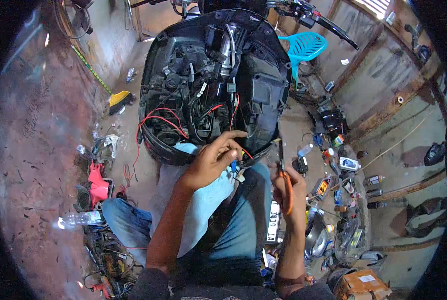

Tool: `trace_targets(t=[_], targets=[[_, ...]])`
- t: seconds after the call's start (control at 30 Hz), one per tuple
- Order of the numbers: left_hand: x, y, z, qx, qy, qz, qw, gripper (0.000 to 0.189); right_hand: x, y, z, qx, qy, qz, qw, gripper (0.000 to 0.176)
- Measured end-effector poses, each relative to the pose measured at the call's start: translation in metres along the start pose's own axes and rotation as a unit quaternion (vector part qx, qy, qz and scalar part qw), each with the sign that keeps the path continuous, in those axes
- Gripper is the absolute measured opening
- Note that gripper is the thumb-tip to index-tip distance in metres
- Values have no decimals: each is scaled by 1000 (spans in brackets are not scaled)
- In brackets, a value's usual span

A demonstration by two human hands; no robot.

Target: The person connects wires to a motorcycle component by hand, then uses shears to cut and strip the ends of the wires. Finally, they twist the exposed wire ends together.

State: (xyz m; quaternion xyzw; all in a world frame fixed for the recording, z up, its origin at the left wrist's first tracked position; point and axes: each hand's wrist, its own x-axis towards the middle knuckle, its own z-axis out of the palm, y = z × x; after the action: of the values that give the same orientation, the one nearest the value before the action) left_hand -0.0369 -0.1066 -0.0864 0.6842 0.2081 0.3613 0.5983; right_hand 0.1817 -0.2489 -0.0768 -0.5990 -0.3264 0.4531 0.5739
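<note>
My left hand (214, 159) is over the front edge of an opened black motorbike body (263, 95), its index finger stretched and the other fingers curled toward the thumb. Thin wiring runs at its fingertips, including a red wire (247, 154); the pinch itself is partly hidden. Just below the thumb hangs a small blue connector (234, 166). My right hand (293, 192) grips orange-handled scissors (288, 200), blades pointing up and away from me, to the right of the wiring. More red wire (156, 117) loops over the body's left side.
A light blue cloth (176, 200) lies over my lap. Bottles and parts litter the floor at right, near a number plate (273, 222) and a cardboard box (366, 285). At left are a broom (119, 101), a red part (97, 181) and a plastic bottle (81, 219). A turquoise chair (306, 47) stands behind.
</note>
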Motion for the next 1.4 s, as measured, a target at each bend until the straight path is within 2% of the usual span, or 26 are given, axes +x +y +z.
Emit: trace_targets(t=[0.1,0.23,0.37,0.43,0.53,0.63,0.77,0.87,1.0,1.1,1.27,1.33,1.37,1.4], targets=[[-8,1,3,-15,8,-11,1000,51,-12,17,-22,-30,46,8,998,30],[-17,4,9,-28,40,-38,998,52,-30,40,-43,10,84,-10,996,29],[-18,1,14,13,61,-38,997,51,-40,63,-63,-14,95,33,995,32],[-19,7,15,53,73,-61,994,50,-42,60,-63,-1,83,54,995,36],[-25,17,23,165,142,-7,976,43,-41,68,-66,-15,87,66,994,37],[-30,21,26,274,191,-22,942,35,-39,61,-58,6,86,88,992,32],[-26,31,26,285,156,-74,943,25,-37,58,-50,65,43,85,993,27],[-25,24,25,275,138,-63,949,18,-38,57,-50,104,15,94,990,28],[-22,15,26,262,160,-64,950,13,-37,53,-50,156,-5,126,980,30],[-23,13,28,236,172,-55,955,12,-39,58,-56,293,-37,178,939,33],[-23,17,27,246,170,-63,952,12,-40,77,-64,438,-114,207,868,35],[-23,19,28,210,173,-81,959,12,-41,72,-59,482,-135,206,841,34],[-24,20,28,192,176,-90,961,11,-40,75,-54,360,-66,162,916,32],[-23,19,28,169,180,-100,964,12,-38,81,-46,230,2,114,967,30]])
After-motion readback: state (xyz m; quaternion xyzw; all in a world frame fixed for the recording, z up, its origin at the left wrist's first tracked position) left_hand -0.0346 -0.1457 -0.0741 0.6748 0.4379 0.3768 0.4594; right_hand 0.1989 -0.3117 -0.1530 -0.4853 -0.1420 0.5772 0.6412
